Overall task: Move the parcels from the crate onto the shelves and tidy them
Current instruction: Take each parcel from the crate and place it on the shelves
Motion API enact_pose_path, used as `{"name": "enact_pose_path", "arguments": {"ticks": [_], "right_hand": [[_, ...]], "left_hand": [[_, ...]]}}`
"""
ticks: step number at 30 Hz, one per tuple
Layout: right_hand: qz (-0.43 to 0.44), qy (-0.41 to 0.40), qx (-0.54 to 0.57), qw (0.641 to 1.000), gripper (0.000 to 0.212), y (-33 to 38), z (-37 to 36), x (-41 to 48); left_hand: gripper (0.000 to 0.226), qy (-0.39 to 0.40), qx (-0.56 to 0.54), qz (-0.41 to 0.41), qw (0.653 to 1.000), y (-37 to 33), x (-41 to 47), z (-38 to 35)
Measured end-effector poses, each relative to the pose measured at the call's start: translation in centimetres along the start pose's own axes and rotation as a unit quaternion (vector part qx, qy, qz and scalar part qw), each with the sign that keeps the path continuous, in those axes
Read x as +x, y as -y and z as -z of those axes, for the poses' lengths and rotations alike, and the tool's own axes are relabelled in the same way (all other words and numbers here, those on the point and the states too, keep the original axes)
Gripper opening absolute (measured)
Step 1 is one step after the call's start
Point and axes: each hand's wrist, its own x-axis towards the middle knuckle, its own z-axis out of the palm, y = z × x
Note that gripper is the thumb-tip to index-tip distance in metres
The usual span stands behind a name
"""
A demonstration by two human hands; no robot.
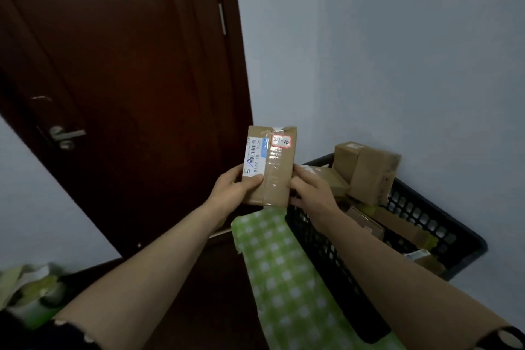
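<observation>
I hold a small brown cardboard parcel upright in front of me, with a white barcode label and a red-framed sticker on its face. My left hand grips its lower left side, thumb across the front. My right hand holds its lower right edge, fingers behind it. To the right stands a black slatted plastic crate holding several more brown parcels, one large box propped at its far end. No shelves are in view.
A green-and-white checked cloth covers the surface under the crate. A dark wooden door with a metal handle fills the left. A pale wall rises behind the crate. A blurred greenish bag sits at the lower left.
</observation>
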Motion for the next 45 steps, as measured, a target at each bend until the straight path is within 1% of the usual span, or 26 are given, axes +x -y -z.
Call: {"name": "enact_pose_path", "arguments": {"ticks": [4,10,18,23,28,31,34,37,39,41,45], "right_hand": [[0.022,0.049,-0.003,0.999,0.038,0.9,-3.1,-0.3],[0.032,0.079,-0.023,0.996,0.057,1.1,-6.8,-0.6],[0.048,0.112,-0.037,0.992,0.057,1.8,-10.6,-1.3],[0.042,0.112,-0.045,0.992,0.059,1.9,-11.7,-1.3],[0.043,0.131,-0.048,0.989,0.059,2.0,-12.6,-1.3],[0.045,0.153,-0.05,0.986,0.062,1.9,-13.4,-1.0],[0.053,0.185,-0.048,0.98,0.066,2.5,-15.4,-0.5],[0.052,0.224,-0.021,0.973,0.067,3.9,-19.0,0.5],[0.053,0.248,0.0,0.967,0.068,4.9,-22.3,0.9],[0.047,0.28,0.025,0.958,0.066,5.8,-26.0,0.9],[0.042,0.348,0.066,0.934,0.059,6.9,-34.0,-0.2]], "left_hand": [[0.046,-0.026,-0.015,-0.019,0.999,0.2,-1.6,3.6],[0.04,-0.055,-0.019,-0.04,0.998,0.2,-4.0,7.0],[0.043,-0.084,-0.009,-0.045,0.995,-0.3,-6.1,10.2],[0.046,-0.095,-0.006,-0.047,0.994,-0.3,-7.0,11.3],[0.044,-0.109,-0.006,-0.048,0.993,-0.4,-7.6,12.0],[0.045,-0.126,-0.011,-0.054,0.99,-0.6,-8.2,12.6],[0.044,-0.169,-0.018,-0.064,0.983,-1.2,-9.0,14.2],[0.041,-0.241,-0.022,-0.071,0.968,-2.1,-9.8,17.4],[0.035,-0.3,-0.022,-0.077,0.95,-2.8,-10.6,19.9],[0.036,-0.357,-0.014,-0.078,0.931,-3.5,-11.8,22.7],[0.039,-0.433,0.012,-0.09,0.897,-4.4,-15.0,28.9]]}}
